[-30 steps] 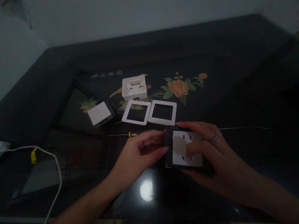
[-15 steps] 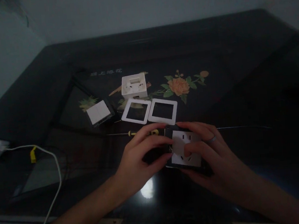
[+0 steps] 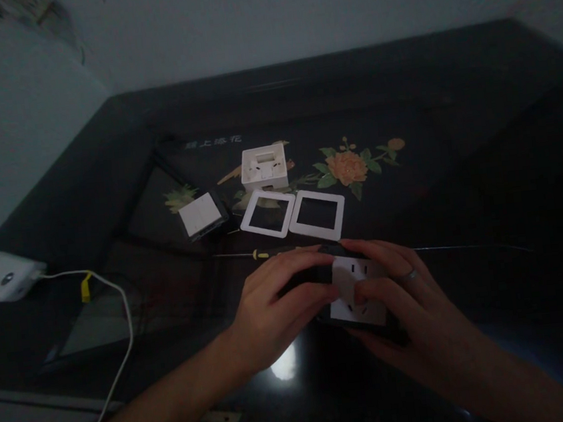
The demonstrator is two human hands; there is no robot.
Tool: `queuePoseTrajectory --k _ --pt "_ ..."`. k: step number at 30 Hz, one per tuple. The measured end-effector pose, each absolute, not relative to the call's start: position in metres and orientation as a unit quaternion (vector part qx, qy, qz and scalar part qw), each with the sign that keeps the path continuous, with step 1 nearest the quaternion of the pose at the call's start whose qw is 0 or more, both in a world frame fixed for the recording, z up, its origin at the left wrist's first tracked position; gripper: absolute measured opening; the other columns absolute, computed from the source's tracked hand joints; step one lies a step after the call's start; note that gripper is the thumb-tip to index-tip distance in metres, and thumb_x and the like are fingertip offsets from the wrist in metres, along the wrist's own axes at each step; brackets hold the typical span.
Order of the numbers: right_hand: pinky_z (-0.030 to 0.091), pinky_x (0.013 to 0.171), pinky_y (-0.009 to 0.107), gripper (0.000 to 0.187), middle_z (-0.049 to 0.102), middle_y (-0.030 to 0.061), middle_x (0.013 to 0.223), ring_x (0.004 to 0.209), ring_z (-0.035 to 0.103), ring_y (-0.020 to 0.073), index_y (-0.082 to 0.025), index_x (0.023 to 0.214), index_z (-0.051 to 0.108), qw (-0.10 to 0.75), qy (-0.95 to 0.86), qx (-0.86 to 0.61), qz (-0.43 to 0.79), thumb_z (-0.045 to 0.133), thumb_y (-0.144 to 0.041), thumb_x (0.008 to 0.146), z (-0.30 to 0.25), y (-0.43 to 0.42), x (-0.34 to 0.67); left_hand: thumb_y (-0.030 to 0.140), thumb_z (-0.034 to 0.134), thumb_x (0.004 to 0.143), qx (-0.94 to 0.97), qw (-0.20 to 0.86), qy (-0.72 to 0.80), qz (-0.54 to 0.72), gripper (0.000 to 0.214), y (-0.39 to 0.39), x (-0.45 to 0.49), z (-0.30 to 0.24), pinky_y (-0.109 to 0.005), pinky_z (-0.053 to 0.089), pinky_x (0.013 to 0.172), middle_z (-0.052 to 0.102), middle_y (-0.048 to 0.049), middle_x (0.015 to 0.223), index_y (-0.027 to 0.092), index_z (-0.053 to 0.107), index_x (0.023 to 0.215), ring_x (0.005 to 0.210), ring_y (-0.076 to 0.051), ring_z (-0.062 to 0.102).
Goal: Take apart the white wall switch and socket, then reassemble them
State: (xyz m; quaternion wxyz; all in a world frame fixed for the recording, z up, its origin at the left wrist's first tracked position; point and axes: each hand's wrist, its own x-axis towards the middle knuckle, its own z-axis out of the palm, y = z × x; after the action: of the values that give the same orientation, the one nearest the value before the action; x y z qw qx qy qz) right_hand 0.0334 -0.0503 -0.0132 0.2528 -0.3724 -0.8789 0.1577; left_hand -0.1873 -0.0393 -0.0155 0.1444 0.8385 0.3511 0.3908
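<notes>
Between my two hands is a wall socket with a white slotted face and a dark surround, held just above the table. My left hand grips its left side, with fingers on the upper left edge and face. My right hand clasps it from the right, one finger bent over the face and the others around the edge. Behind my left hand lies a screwdriver with a yellow handle, partly hidden. Two white square frames lie side by side just beyond. The underside of the socket is hidden.
A white back box stands behind the frames. Left of them lies a white-faced switch module with a dark surround. At the far left, a white adapter trails a cable with a yellow tag. The dark glossy table meets a wall.
My left thumb and fingers have moved farther onto the socket's left edge and face. The whole view has shifted slightly, bringing more of the white adapter in at the left.
</notes>
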Motion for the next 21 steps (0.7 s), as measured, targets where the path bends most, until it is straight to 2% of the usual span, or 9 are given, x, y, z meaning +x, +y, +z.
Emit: queuePoseTrajectory --k 2,4,10,17,21 --pt "0.051 0.096 0.054 0.032 0.04 0.0148 0.144 0.131 0.039 0.0327 -0.023 0.107 0.045 0.257 -0.877 -0.375 0.155 0.059 -0.007 0.083 -0.013 -0.051 0.033 0.017 0.062 0.094 0.835 0.157 0.355 0.39 0.006 -0.038 -0.187 -0.017 -0.038 0.059 0.096 0.07 -0.0116 0.122 0.017 0.068 0.094 0.127 -0.026 0.061" --pt "0.052 0.095 0.055 0.032 0.041 0.0146 0.144 0.131 0.039 0.0331 -0.024 0.107 0.045 0.255 -0.876 -0.378 0.155 0.059 -0.009 0.083 -0.014 -0.052 0.033 0.016 0.063 0.093 0.836 0.166 0.341 0.396 0.004 -0.036 -0.187 -0.018 -0.041 0.057 0.1 0.071 -0.012 0.121 0.016 0.067 0.094 0.129 -0.026 0.059" --pt "0.053 0.094 0.056 0.026 0.044 0.0176 0.141 0.128 0.042 0.0342 -0.021 0.106 0.045 0.261 -0.879 -0.378 0.124 0.058 -0.012 0.086 -0.014 -0.055 0.029 0.016 0.073 0.087 0.858 0.093 0.296 0.41 0.005 -0.03 -0.189 -0.016 -0.034 0.06 0.087 0.078 -0.0074 0.098 0.015 0.067 0.089 0.1 -0.02 0.073" --pt "0.054 0.094 0.051 0.022 0.047 0.0212 0.137 0.126 0.042 0.0332 -0.017 0.105 0.046 0.281 -0.882 -0.371 0.076 0.056 -0.012 0.086 -0.012 -0.06 0.021 0.02 0.076 0.086 0.888 0.022 0.256 0.381 0.008 -0.029 -0.194 -0.01 -0.032 0.058 0.09 0.078 -0.0025 0.09 0.016 0.069 0.086 0.089 -0.016 0.074" --pt "0.053 0.094 0.05 0.019 0.047 0.0222 0.138 0.127 0.042 0.0336 -0.016 0.102 0.047 0.28 -0.888 -0.36 0.047 0.054 -0.01 0.086 -0.012 -0.062 0.021 0.022 0.074 0.087 0.887 -0.001 0.253 0.386 0.015 -0.029 -0.192 -0.01 -0.03 0.059 0.077 0.076 -0.0005 0.079 0.015 0.065 0.077 0.076 -0.015 0.073"
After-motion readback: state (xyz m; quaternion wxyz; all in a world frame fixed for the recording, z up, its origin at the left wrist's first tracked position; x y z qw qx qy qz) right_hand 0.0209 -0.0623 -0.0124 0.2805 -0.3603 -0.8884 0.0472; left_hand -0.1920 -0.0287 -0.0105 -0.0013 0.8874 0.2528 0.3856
